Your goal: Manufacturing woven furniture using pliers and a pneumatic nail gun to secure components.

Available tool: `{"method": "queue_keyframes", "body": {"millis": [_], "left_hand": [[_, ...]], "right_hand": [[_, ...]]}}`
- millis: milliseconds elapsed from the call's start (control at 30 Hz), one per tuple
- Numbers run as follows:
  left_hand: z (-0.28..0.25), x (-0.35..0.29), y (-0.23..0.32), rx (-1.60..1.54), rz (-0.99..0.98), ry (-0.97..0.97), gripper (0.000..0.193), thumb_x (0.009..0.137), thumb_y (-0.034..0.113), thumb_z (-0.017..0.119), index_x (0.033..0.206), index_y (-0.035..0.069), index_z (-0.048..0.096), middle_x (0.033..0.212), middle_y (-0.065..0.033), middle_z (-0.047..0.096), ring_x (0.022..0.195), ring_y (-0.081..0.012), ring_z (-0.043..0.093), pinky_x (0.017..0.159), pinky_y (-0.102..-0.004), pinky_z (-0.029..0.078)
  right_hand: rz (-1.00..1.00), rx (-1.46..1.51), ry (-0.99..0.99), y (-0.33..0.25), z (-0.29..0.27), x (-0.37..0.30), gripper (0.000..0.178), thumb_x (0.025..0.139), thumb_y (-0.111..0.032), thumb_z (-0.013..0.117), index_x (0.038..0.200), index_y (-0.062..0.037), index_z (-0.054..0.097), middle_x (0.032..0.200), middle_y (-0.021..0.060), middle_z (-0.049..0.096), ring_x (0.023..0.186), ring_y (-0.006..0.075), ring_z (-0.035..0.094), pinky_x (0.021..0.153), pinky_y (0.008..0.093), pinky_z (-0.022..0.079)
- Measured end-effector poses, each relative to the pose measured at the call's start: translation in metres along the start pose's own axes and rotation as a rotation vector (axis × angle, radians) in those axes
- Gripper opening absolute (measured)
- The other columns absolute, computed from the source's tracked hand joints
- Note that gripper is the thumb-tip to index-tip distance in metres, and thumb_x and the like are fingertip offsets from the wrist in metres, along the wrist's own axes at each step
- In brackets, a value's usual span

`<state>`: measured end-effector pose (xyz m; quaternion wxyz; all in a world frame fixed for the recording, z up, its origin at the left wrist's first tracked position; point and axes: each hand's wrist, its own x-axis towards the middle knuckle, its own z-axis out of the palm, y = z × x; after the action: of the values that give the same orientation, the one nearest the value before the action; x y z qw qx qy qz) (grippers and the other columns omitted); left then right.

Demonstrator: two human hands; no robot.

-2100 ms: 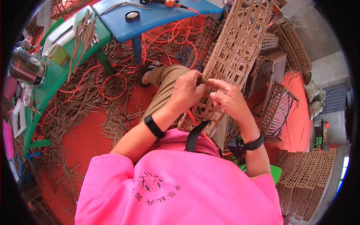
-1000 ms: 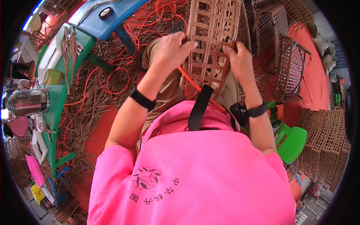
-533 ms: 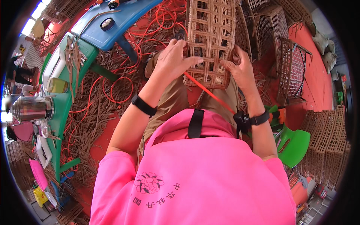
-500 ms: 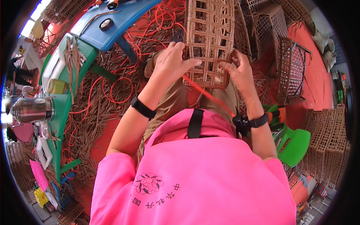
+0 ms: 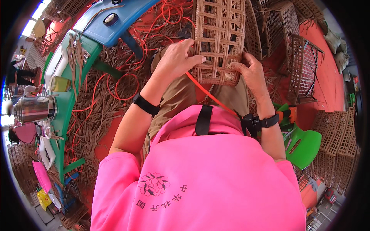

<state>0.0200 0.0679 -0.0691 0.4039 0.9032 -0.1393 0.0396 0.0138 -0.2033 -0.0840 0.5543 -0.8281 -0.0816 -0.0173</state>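
Observation:
A brown woven wicker basket (image 5: 220,36) stands on end above my knees, its open lattice side facing up. At its left edge my left hand (image 5: 176,63) is closed, thumb lying on the lattice and fingers curled behind the rim. On the lower right edge my right hand (image 5: 252,75) pinches the weave between thumb and fingers. Under the left hand a red-orange hose (image 5: 210,95) passes across my lap toward the black device at my right wrist. The far end of the basket is cut off by the frame.
To the left are a blue table (image 5: 115,32) and a green table (image 5: 65,111) with a glass jar (image 5: 59,83) and a metal flask (image 5: 36,109). Cane scraps (image 5: 92,92) and looped hose cover the floor. More baskets (image 5: 304,69) and a green chair (image 5: 306,148) stand right.
The basket has risen slightly and shifted right in the picture. My right thumb has moved a little along its edge. Both hands keep their hold.

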Motion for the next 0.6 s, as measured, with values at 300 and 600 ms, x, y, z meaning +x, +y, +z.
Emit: {"method": "queue_keyframes", "body": {"millis": [300, 600], "left_hand": [[0.008, -0.009, -0.016, -0.214, -0.059, -0.006, 0.071, 0.079, 0.036, 0.082, 0.133, -0.001, 0.057, 0.093, -0.0128, 0.069, 0.074, -0.0203, 0.061, 0.075, -0.0350, 0.050], [0.025, -0.054, 0.015, 0.146, -0.115, 0.023, 0.063, 0.086, 0.052, 0.073, 0.107, -0.006, 0.058, 0.081, -0.0226, 0.064, 0.073, -0.0355, 0.065, 0.070, -0.0451, 0.049]], "right_hand": [[0.058, 0.244, -0.025, 0.013, 0.001, -0.001, 0.041, 0.087, -0.019, 0.076, 0.117, 0.0060, 0.064, 0.100, 0.0084, 0.070, 0.092, 0.0131, 0.064, 0.086, 0.0279, 0.050], [0.281, -0.321, -0.104, -0.020, 0.004, -0.042, 0.062, 0.090, -0.047, 0.069, 0.121, 0.0056, 0.058, 0.083, 0.0190, 0.069, 0.075, 0.0340, 0.067, 0.071, 0.0405, 0.051]]}}
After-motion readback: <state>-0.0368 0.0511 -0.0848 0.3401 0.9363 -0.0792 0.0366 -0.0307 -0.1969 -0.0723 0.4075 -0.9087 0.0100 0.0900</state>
